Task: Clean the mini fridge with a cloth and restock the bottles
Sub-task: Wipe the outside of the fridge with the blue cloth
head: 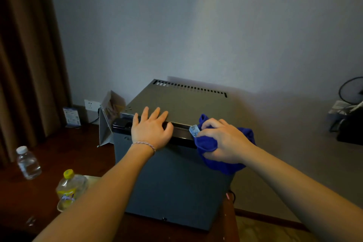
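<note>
A dark grey mini fridge stands on a wooden desk with its door closed. My left hand lies flat on the fridge's top front edge, fingers spread. My right hand is closed on a bunched blue cloth and presses it against the fridge's upper right front corner. A clear water bottle with a white cap stands on the desk at the left. Closer to me stands a bottle with a yellow cap and yellow label, partly hidden by my left forearm.
The dark wooden desk holds a folded card stand against the fridge's left side and a small blue-and-white card near the wall socket. A brown curtain hangs at the left. A fan and dark items sit at the far right.
</note>
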`<act>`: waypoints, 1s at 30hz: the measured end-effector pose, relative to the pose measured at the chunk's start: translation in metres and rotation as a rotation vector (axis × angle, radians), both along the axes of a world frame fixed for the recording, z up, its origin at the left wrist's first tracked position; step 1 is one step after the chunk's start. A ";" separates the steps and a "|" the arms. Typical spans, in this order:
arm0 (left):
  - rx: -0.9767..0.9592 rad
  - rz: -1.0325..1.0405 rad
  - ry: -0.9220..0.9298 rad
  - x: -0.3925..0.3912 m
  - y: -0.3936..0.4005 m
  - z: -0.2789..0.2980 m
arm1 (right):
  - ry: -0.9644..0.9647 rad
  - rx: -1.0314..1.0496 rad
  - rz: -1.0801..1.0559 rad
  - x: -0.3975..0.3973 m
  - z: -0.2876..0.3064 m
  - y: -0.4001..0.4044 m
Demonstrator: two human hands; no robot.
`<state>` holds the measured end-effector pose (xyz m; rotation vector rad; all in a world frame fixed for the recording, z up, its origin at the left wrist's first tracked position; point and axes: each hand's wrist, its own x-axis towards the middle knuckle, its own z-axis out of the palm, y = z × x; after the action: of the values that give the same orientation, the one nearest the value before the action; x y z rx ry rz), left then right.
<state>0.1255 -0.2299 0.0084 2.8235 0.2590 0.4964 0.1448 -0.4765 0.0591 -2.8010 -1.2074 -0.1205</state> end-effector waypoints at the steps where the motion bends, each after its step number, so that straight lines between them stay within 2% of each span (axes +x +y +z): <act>1: 0.020 0.004 0.021 -0.001 0.002 -0.001 | -0.006 -0.014 0.003 -0.001 0.001 -0.004; 6: 0.067 0.016 0.079 -0.001 0.004 0.002 | -0.089 -0.142 -0.030 -0.002 0.011 -0.044; 10: 0.068 0.014 0.109 -0.002 0.002 0.001 | -0.077 -0.159 -0.041 -0.003 0.012 -0.060; 22: 0.079 0.030 0.089 0.001 -0.001 0.002 | -0.085 0.084 0.017 -0.009 -0.004 0.005; 25: 0.071 0.018 0.100 -0.001 0.000 0.001 | -0.108 0.039 0.038 -0.007 -0.004 -0.008; 30: 0.062 0.025 0.122 -0.002 -0.003 0.003 | -0.071 -0.160 -0.012 -0.003 0.015 -0.049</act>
<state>0.1236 -0.2326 0.0109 2.9193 0.3081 0.3432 0.1418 -0.5257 0.0742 -2.9649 -1.2697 -0.1306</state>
